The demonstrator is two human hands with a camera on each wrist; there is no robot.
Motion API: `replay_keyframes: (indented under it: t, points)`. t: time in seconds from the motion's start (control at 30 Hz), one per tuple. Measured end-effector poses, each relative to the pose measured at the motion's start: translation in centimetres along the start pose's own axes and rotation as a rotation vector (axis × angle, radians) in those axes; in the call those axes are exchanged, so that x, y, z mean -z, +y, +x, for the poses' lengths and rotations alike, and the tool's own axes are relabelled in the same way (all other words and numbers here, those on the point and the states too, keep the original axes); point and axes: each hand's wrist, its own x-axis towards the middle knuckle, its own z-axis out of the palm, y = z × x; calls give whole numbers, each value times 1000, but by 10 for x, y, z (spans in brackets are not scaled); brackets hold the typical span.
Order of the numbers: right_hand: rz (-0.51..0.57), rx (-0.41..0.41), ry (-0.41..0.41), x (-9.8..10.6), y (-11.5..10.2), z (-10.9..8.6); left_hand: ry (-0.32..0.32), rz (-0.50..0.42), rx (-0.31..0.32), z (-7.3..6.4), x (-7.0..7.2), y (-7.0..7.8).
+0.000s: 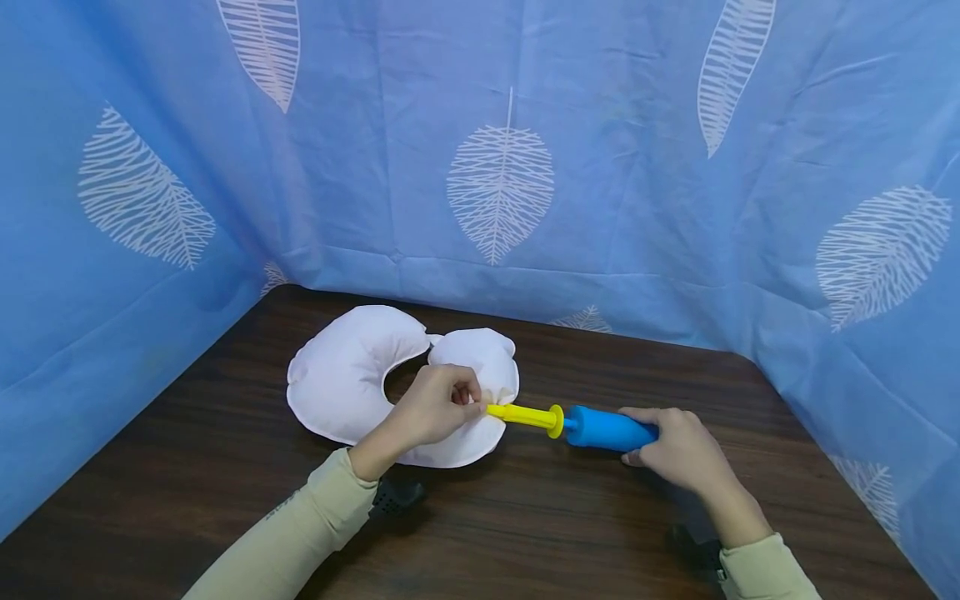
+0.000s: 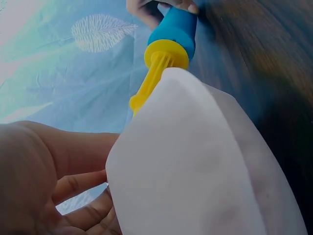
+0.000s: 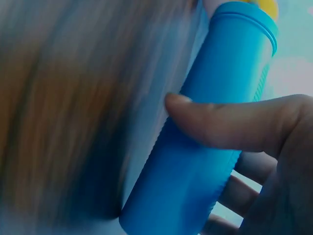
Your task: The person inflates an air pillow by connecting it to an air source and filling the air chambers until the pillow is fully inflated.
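A white inflatable U-shaped neck pillow (image 1: pixel 333 379) lies on the table. At its right arm my left hand (image 1: pixel 435 404) pinches the pillow right at the yellow nozzle tip; in the left wrist view the pillow (image 2: pixel 181 161) hides those fingertips. My right hand (image 1: pixel 678 446) grips the blue barrel (image 1: pixel 607 427) of a hand air pump, thumb on one side and fingers round the other, as the right wrist view shows on the barrel (image 3: pixel 205 132). From the barrel's left end the pump's yellow part (image 1: pixel 528 417) points at the pillow, its flange next to a short length of blue rod.
The dark wood-grain table (image 1: pixel 525 533) carries the pillow and pump. Blue cloth (image 1: pixel 615 183) with white leaf prints hangs behind the table and along both sides. Dark wrist gear (image 1: pixel 397 496) sits below the left wrist.
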Motion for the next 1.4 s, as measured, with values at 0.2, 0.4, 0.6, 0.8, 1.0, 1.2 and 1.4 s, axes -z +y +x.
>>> replay_keyframes:
  t: [0.2, 0.4, 0.6, 0.8, 1.0, 1.2, 1.4]
  points:
    - [-21, 54, 19, -7, -16, -3, 1, -4, -7, -1, 1, 0]
    - [-51, -17, -2, 3, 7, -3, -1, -17, 0, -1, 5, 2]
    - [-50, -120, -22, 21, 51, -5, -3, -21, 1, 0, 6, 5]
    - [-61, -177, -14, 27, 73, -6, 10, -22, 28, 0, 3, 4]
    - [-36, -136, 13, 15, 44, 1, 28, 12, 26, -2, 1, 1]
    - [-10, 61, 20, -5, -3, 3, 37, 45, 13, -4, 3, 5]
    - [-15, 86, 14, -11, -15, -2, -7, 65, 21, -4, 5, 10]
